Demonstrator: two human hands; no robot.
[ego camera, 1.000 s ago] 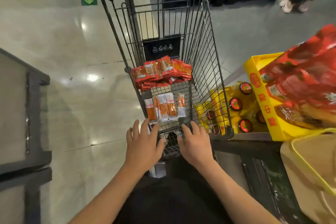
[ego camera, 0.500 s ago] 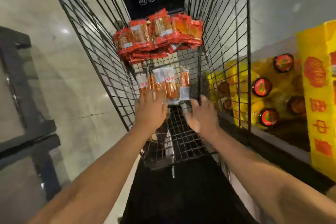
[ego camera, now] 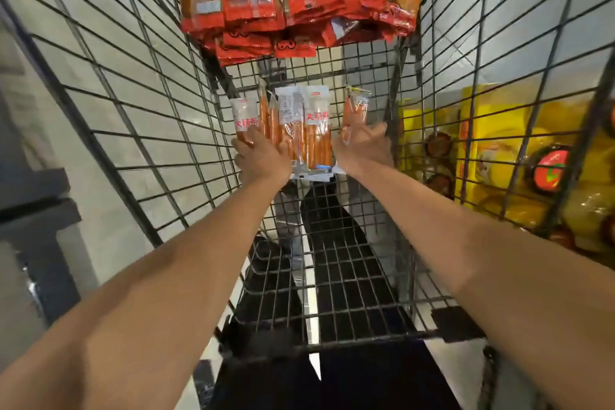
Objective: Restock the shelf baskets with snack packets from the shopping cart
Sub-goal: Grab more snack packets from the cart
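both forearms are bare from elbow to wrist, with no sleeve in view. the left hand (ego camera: 263, 156) and right hand (ego camera: 364, 148) wear no gloves, rings or watch. black clothing (ego camera: 332, 383) covers the lower body.

We see even, fairly bright indoor light from overhead, with soft sheen on the floor (ego camera: 100, 53) at left. The wide lens bends the cart (ego camera: 139, 130) wires outward toward the edges. The packets (ego camera: 299, 123) at centre read fairly sharp; the forearms nearest us and the bottles (ego camera: 549, 173) at right are smeared and soft. Shadows are weak.
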